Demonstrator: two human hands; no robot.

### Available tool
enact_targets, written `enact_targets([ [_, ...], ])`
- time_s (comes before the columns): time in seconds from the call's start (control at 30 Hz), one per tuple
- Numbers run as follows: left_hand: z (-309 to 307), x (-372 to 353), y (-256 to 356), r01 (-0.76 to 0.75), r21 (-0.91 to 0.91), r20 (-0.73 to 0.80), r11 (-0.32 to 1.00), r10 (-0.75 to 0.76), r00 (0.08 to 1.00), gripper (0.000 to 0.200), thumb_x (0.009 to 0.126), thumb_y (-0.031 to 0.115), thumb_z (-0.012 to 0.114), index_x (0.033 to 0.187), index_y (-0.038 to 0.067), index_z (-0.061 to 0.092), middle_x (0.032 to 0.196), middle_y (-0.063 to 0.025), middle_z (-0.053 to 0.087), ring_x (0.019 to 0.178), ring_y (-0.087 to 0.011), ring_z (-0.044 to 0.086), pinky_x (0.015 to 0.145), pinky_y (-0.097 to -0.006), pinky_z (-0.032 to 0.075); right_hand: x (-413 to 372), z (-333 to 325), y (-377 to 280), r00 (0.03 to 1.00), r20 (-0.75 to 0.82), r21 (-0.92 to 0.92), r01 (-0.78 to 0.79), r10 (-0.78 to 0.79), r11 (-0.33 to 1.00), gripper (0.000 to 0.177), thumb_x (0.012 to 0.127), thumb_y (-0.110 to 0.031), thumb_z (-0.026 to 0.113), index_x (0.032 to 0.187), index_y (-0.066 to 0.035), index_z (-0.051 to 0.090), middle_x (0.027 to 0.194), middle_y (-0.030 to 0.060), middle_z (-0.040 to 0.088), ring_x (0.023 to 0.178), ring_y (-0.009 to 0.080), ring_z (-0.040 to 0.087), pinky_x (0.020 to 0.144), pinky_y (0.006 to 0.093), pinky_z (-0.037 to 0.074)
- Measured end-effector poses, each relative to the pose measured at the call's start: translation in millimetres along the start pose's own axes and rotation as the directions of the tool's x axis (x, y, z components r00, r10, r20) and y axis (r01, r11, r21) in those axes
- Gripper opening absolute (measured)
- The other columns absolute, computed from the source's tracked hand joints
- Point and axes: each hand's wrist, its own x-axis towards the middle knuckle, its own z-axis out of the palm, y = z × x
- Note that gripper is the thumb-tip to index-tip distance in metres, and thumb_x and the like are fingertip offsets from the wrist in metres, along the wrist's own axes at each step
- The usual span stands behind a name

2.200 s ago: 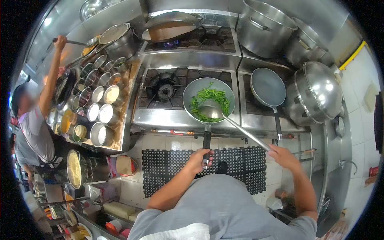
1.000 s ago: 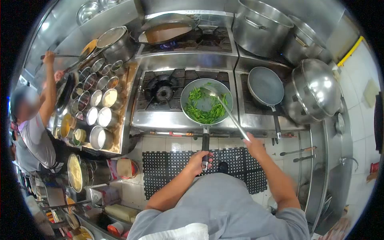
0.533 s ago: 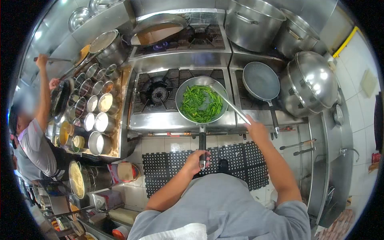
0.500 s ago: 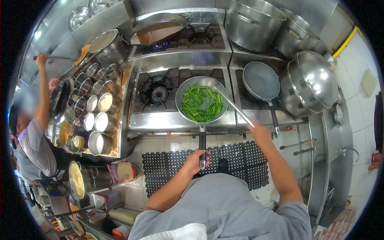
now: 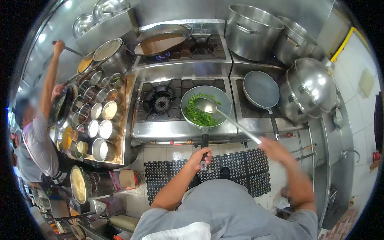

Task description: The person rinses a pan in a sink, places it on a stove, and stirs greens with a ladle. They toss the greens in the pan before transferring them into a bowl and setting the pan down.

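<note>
Stovetop (image 5: 146, 130) bore the pan (image 5: 227, 98), greens (image 5: 199, 116) inside; left hand (image 5: 200, 159) gripped its handle (image 5: 205, 142), right hand (image 5: 276, 150) closed on the ladle (image 5: 206, 105). Hard scooping risked spilling greens over the pan's near rim.

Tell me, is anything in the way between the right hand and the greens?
Only the ladle that the right hand holds, which covers some of the greens. Nothing else visible stands between them; the frying pan has no lid on.

The round grey pan (image 5: 225, 97) sits on the stove (image 5: 160, 130), handle pointing near. Bright green vegetables (image 5: 199, 117) lie heaped inside. The shiny metal ladle (image 5: 205, 105) slants over them, handle near-right
</note>
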Motion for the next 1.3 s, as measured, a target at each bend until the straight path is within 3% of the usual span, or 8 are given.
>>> enact_targets([
  [0.23, 64.5, -21.7, 56.8, 0.036, -0.002, -0.022, 0.999, -0.036, 0.999, 0.022, 0.085, 0.013, 0.05, 0.064, 0.011, 0.041, 0.054, 0.0032, 0.039, 0.042, -0.0047, 0.035, 0.037, -0.0208, 0.032, 22.3, -168.2, -41.8, 0.845, 0.504, 0.073, -0.245, 0.176, 0.967, 0.051, 0.088, -0.04, 0.053, 0.134, -0.02, 0.042, 0.057, -0.0028, 0.042, 0.043, 0.0076, 0.038, 0.039, 0.0244, 0.034],
  [0.3, 75.0, -22.4, 65.9, 0.035, -0.024, -0.07, 0.999, -0.037, 0.997, 0.025, 0.084, 0.013, 0.05, 0.061, 0.011, 0.04, 0.051, 0.0029, 0.038, 0.041, -0.0051, 0.036, 0.036, -0.022, 0.031, 44.3, -143.6, -35.8, 0.97, 0.232, -0.119, -0.045, 0.072, 0.992, 0.045, 0.088, -0.04, 0.053, 0.127, -0.019, 0.05, 0.062, 0.004, 0.051, 0.05, 0.0143, 0.046, 0.046, 0.0311, 0.041],
  [0.33, 71.3, -17.6, 59.0, 0.024, -0.02, -0.068, 1.0, -0.025, 0.997, 0.025, 0.084, 0.013, 0.05, 0.061, 0.011, 0.04, 0.051, 0.0029, 0.038, 0.041, -0.0051, 0.036, 0.036, -0.022, 0.031, 56.8, -108.1, -8.9, 0.948, 0.041, -0.151, 0.319, -0.316, 0.936, 0.04, 0.087, -0.038, 0.052, 0.121, -0.017, 0.055, 0.077, 0.0144, 0.061, 0.066, 0.0256, 0.058, 0.063, 0.0395, 0.048],
  [0.4, 48.0, -12.8, 19.0, -0.165, 0.202, -0.009, 0.965, 0.171, 0.985, 0.024, 0.084, 0.012, 0.05, 0.062, 0.012, 0.04, 0.051, 0.0028, 0.038, 0.041, -0.0054, 0.036, 0.036, -0.0222, 0.031, 23.7, -66.5, -50.4, 0.989, -0.139, -0.3, 0.008, -0.052, 0.954, 0.041, 0.087, -0.037, 0.052, 0.122, -0.014, 0.052, 0.101, 0.0169, 0.063, 0.091, 0.0355, 0.06, 0.082, 0.043, 0.046],
  [0.67, 63.5, -62.5, 23.8, 0.046, 0.018, 0.014, 0.999, -0.047, 0.999, 0.023, 0.083, 0.013, 0.049, 0.061, 0.011, 0.042, 0.049, 0.0022, 0.038, 0.042, -0.0063, 0.037, 0.038, -0.0232, 0.032, -32.8, -154.8, -58.9, 0.992, 0.126, -0.277, 0.028, 0.007, 0.961, 0.039, 0.084, -0.043, 0.055, 0.116, -0.021, 0.059, 0.1, 0.0137, 0.064, 0.091, 0.034, 0.06, 0.08, 0.0423, 0.047],
  [0.93, 75.5, -59.5, -30.7, -0.093, 0.164, -0.066, 0.982, 0.105, 0.992, 0.025, 0.082, 0.013, 0.048, 0.059, 0.01, 0.04, 0.047, 0.0002, 0.037, 0.039, -0.01, 0.035, 0.037, -0.0257, 0.031, 4.7, -42.8, -37.5, 0.974, -0.205, -0.319, 0.028, -0.098, 0.947, 0.044, 0.087, -0.04, 0.051, 0.126, -0.021, 0.047, 0.084, 0.0201, 0.063, 0.08, 0.037, 0.062, 0.071, 0.0459, 0.048],
  [1.17, 86.1, -55.4, 42.2, 0.05, -0.002, -0.018, 0.999, -0.05, 0.999, 0.026, 0.082, 0.012, 0.048, 0.058, 0.012, 0.041, 0.047, 0.0021, 0.038, 0.04, -0.0057, 0.037, 0.035, -0.0221, 0.033, -26.9, -135.0, -35.6, 0.994, 0.083, -0.202, 0.091, -0.076, 0.975, 0.042, 0.085, -0.04, 0.055, 0.121, -0.018, 0.055, 0.086, 0.0161, 0.064, 0.078, 0.0348, 0.062, 0.071, 0.0448, 0.048],
  [1.3, 74.1, -24.8, 16.3, -0.158, 0.21, -0.037, 0.965, 0.169, 0.985, 0.03, 0.082, 0.014, 0.049, 0.053, 0.01, 0.04, 0.046, -0.0028, 0.04, 0.039, -0.0145, 0.04, 0.038, -0.0289, 0.034, 1.3, -66.5, -40.3, 0.994, -0.111, -0.219, -0.032, 0.007, 0.975, 0.04, 0.084, -0.04, 0.057, 0.119, -0.02, 0.057, 0.087, 0.0161, 0.065, 0.078, 0.0346, 0.063, 0.071, 0.0433, 0.049],
])
